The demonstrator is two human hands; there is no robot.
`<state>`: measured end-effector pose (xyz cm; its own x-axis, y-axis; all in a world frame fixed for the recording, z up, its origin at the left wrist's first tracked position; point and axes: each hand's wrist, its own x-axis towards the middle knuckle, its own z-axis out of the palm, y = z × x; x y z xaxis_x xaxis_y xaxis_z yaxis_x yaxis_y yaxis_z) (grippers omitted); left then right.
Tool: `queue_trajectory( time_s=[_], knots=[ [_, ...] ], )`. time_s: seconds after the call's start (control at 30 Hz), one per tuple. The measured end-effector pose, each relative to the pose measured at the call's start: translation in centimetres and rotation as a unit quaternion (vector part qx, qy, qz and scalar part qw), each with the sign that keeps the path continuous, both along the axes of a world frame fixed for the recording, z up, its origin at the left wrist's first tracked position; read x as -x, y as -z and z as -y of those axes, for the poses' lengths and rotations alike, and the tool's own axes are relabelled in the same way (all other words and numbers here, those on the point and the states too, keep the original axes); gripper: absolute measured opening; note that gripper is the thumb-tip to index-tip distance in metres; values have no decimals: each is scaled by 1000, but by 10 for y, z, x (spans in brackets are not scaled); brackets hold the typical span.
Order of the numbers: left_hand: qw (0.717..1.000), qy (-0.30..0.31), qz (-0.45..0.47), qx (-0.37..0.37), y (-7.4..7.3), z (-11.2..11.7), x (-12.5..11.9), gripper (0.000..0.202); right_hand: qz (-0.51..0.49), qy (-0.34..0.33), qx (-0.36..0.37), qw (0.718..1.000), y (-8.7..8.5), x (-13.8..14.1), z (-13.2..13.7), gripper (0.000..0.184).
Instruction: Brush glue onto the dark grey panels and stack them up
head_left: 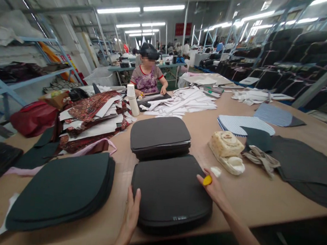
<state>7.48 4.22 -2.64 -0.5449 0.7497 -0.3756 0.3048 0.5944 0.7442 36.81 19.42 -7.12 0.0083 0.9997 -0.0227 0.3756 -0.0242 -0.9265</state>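
Head cam: the dark stack (172, 187) sits bottom centre of the frame on the table (251, 197), between both hands, probably so it's easy to steady. Left hand (131, 210) is uncurled along its left side, not gripping; right hand (214, 188) is at the right edge with a yellow piece (207, 180) by its fingers, can't tell if gripped or worn.
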Motion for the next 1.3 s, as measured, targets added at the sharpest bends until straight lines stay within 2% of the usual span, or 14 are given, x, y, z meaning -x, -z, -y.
queue_trajectory(
  time_s=[0.13,0.23,0.37,0.53,0.77,0.83,0.9,0.93,1.0,1.1,1.2,1.3],
  knots=[
    [998,-48,37,10,0,12,-8,71,9,-9,23,1000,2,-5,-5,75],
    [996,-72,59,15,1,10,-9,72,18,-11,39,999,2,-6,-5,76],
    [992,-89,87,6,1,6,-9,73,28,-18,26,999,0,0,6,72],
    [988,-110,107,-7,-1,6,-11,76,41,4,14,999,1,3,20,72],
    [989,-112,91,-29,2,10,-12,82,73,8,4,997,5,-4,19,73],
    [990,-117,65,-40,2,14,-9,82,85,12,-3,996,2,-8,21,74],
    [990,-121,20,-68,0,19,-7,79,111,14,-48,993,-7,-11,25,71],
    [989,-108,-20,-98,-1,21,-7,75,128,9,-89,988,-12,-11,28,67],
    [976,-36,-122,-179,-3,23,-11,60,154,-21,-182,971,-24,-5,34,53],
    [923,126,-245,-268,-3,20,-24,34,155,-80,-254,951,-40,19,48,35],
    [896,229,-294,-242,3,14,-38,39,156,-121,-265,944,-45,53,73,28],
    [884,269,-338,-181,12,12,-45,50,198,-187,-291,917,-39,74,101,32]
  ],
)
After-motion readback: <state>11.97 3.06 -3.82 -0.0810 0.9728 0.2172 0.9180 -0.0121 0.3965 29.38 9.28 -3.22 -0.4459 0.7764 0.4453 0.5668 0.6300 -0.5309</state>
